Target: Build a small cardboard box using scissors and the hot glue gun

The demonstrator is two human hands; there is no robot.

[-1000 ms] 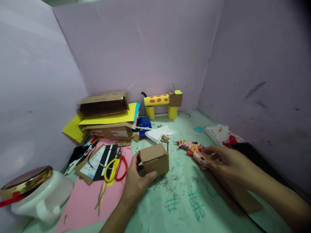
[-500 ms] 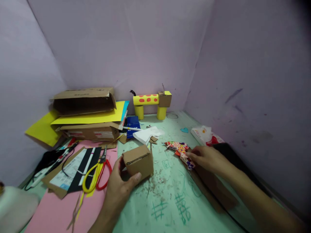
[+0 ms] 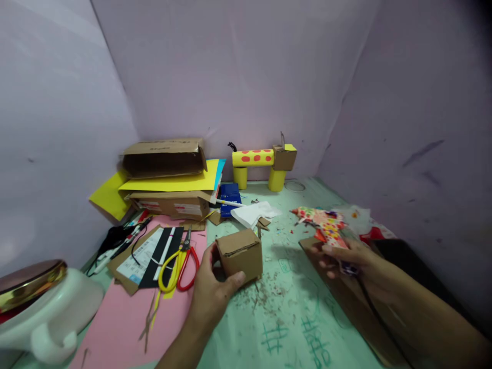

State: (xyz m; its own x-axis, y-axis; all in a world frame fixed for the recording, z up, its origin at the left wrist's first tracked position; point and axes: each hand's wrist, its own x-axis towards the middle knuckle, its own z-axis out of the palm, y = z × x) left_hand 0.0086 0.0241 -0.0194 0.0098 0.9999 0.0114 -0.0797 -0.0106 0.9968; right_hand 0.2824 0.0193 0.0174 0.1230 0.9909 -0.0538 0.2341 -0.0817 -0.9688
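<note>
My left hand (image 3: 215,289) grips a small brown cardboard box (image 3: 240,254) that rests on the green table (image 3: 284,318); thumb on its left side, fingers under its front. My right hand (image 3: 351,261) is closed round the handle of a glue gun (image 3: 325,223) covered in a red, yellow and blue dotted pattern. The gun is lifted off the table, nozzle pointing left, about a hand's width right of the box. A dark cord runs from it along my right forearm.
Yellow and red scissors (image 3: 179,264) lie on pink paper (image 3: 115,328) left of the box. Behind them are stacked cardboard boxes (image 3: 165,159) and yellow sheets. A yellow tube figure with red dots (image 3: 263,159) stands by the back wall. A white jug (image 3: 42,312) sits front left. A flat cardboard piece (image 3: 346,297) lies under my right arm.
My right hand has closed on the glue gun and raised it off the table. My left hand has stayed on the small box.
</note>
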